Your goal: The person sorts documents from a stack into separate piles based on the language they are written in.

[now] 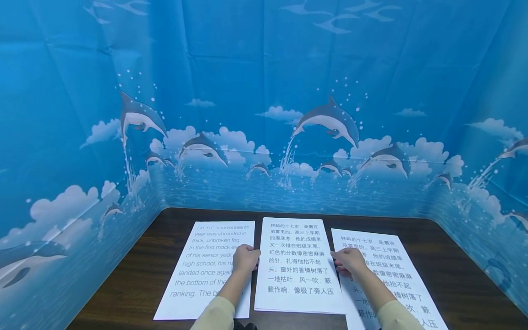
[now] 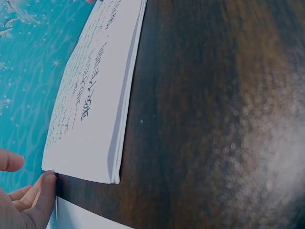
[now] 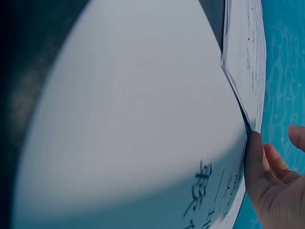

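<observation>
A stack of printed Chinese-text sheets point(image 1: 297, 302) lies in the middle of the table, its thickness showing along the near edge in the left wrist view. My left hand point(image 1: 245, 259) touches the stack's left edge with its fingertips, the thumb point(image 2: 10, 160) held apart from the paper. On the opposite side, the fingers of my right hand point(image 1: 349, 260) rest against the right edge, and that thumb point(image 3: 296, 136) is also off the paper. An English-text page point(image 1: 181, 305) lies partly under my left hand. Beneath my right forearm is another Chinese-text page point(image 1: 406, 288), partly hidden.
The dark wood table point(image 1: 136, 270) carries the papers in a row, with narrow strips of wood showing between them. A blue curtain point(image 1: 247, 82) printed with dolphins and clouds surrounds the back and sides of the table.
</observation>
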`<state>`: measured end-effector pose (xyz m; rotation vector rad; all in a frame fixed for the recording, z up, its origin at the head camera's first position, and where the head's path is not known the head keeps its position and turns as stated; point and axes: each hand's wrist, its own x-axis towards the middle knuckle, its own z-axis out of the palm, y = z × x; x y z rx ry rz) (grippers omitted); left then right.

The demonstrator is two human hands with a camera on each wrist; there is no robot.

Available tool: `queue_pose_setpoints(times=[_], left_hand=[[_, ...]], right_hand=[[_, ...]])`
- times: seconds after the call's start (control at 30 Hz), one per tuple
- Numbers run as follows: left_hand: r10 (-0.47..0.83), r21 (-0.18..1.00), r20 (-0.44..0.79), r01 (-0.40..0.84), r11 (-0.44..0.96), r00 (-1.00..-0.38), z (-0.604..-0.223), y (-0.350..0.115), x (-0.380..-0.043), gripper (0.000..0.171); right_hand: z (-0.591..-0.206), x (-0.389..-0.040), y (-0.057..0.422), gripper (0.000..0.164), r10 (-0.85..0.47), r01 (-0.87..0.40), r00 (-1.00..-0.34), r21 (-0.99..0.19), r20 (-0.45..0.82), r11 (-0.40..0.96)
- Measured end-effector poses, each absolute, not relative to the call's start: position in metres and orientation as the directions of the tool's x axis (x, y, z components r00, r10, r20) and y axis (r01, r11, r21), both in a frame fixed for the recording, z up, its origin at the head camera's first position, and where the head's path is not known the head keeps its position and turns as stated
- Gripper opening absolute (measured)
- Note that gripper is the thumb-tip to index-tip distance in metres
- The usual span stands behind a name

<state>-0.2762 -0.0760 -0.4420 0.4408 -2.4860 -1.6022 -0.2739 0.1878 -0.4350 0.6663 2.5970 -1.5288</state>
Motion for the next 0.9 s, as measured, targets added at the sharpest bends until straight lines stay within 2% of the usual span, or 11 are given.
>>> queue_pose_setpoints(times=[0.33, 0.6, 0.9], left_hand=[[-0.334, 0.916, -0.075, -0.197, 0.349, -0.939, -0.4422, -0.0761, -0.2792, 0.029], [-0.321, 0.925, -0.052, -0.167, 0.342, -0.946, -0.4443, -0.0769, -0.2791, 0.024], [-0.338, 0.9, -0.007, -0.153, 0.408, -0.941, -0.4486, -0.0767, -0.2805, 0.022]], right_hand=[[-0.433, -0.2698, 0.1901, 0.032, 0.289, 0.361, -0.922, -0.844, -0.258, 0.397], [-0.4309, -0.2692, 0.1861, 0.027, 0.317, 0.38, -0.91, -0.843, -0.267, 0.381], [-0.4349, -0.2701, 0.1891, 0.031, 0.305, 0.387, -0.905, -0.869, -0.295, 0.309]])
